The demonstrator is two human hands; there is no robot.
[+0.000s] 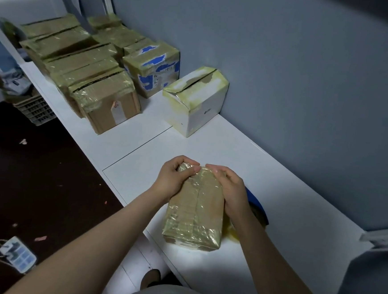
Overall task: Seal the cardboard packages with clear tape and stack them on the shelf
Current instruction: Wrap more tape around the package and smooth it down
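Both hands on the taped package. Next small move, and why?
Likely smooth the tape flat over the far end of the package: left hand and right hand both grip that end, where the film looks wrinkled. Stacking comes after.

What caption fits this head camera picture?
Left hand and right hand grip a taped cardboard package on the white shelf.

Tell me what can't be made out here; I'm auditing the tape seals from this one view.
Head view only:
Package far end: covered by left hand and right hand.
Blue thing: mostly hidden behind the right hand; what it is, unclear.
White box print: too small to read.
Stack: rear boxes hidden by front ones.
Floor gadget: blurred, dim.
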